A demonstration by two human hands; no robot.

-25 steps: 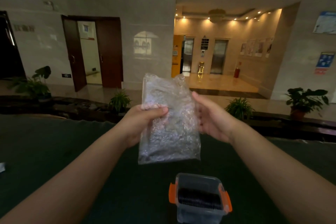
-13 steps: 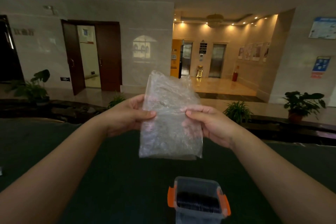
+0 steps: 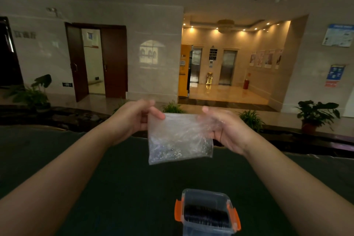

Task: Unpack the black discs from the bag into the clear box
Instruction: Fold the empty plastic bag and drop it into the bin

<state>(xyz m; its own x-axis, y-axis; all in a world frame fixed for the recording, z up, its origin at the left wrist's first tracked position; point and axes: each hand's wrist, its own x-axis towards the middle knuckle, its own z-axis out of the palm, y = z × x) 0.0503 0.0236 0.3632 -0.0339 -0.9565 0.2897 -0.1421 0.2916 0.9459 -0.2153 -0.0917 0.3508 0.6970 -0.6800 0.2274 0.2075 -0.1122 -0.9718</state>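
Bubble-wrap bag (image 3: 180, 138) now turned sideways vs. upright earlier, looks empty; L hand (image 3: 132, 119) and R hand (image 3: 226, 130) pinch its top corners. Black discs (image 3: 206, 216) sit in clear box (image 3: 207, 214), table's near edge: unpacking approx. complete.

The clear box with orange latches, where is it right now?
In the head view the clear plastic box with orange latches sits low, right of centre on the dark green table, below the held clear plastic bag, between the forearms.
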